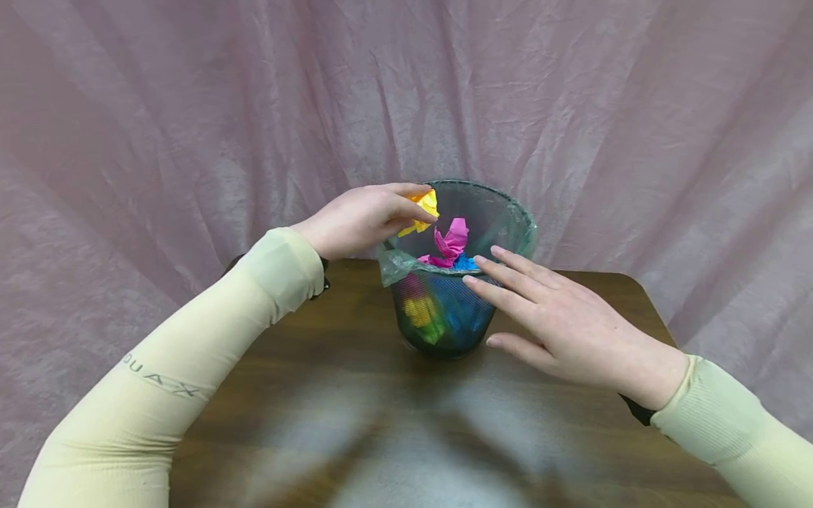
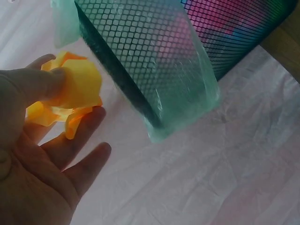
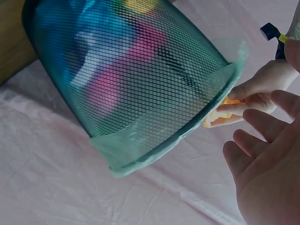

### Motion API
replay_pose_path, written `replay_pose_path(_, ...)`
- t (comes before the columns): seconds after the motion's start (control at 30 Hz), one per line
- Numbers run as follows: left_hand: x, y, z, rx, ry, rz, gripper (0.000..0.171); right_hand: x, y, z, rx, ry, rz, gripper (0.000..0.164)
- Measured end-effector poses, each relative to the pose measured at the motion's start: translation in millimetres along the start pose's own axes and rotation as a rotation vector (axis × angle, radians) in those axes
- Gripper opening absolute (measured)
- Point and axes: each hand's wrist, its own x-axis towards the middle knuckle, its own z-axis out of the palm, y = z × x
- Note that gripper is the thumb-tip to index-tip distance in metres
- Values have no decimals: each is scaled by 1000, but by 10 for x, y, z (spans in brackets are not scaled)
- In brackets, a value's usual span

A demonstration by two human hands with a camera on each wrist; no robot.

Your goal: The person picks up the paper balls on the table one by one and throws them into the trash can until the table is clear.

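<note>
A crumpled yellow paper [image 1: 426, 204] is pinched between the thumb and fingers of my left hand [image 1: 371, 215], at the left rim of a black mesh wastebasket [image 1: 444, 310]. The left wrist view shows the yellow paper [image 2: 79, 84] beside the basket's lined rim. Inside the basket lie a crumpled pink paper [image 1: 452, 241] and a crumpled blue paper [image 1: 466, 262], with more coloured paper showing through the mesh. My right hand [image 1: 559, 317] hovers at the basket's near right side, fingers spread and holding nothing. Whether its fingertips touch the rim I cannot tell.
A thin green plastic liner [image 1: 396, 267] folds over the basket's rim. The basket stands upright near the far edge of a brown wooden table [image 1: 356, 339]. Behind the table hangs a pink curtain [image 1: 406, 92].
</note>
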Motion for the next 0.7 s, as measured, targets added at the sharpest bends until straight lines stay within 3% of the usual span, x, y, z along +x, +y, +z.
replay_pose_path(0.2,74,0,60,8,-39,-16,34,-31,-7,43,-1,-2,0,67)
replay_pose_path(0.43,103,9,85,27,-17,-19,34,-49,-30,94,-4,-20,12,67)
replay_pose_path(0.7,35,15,51,60,2,-103,48,-76,-24,128,-11,-14,8,67)
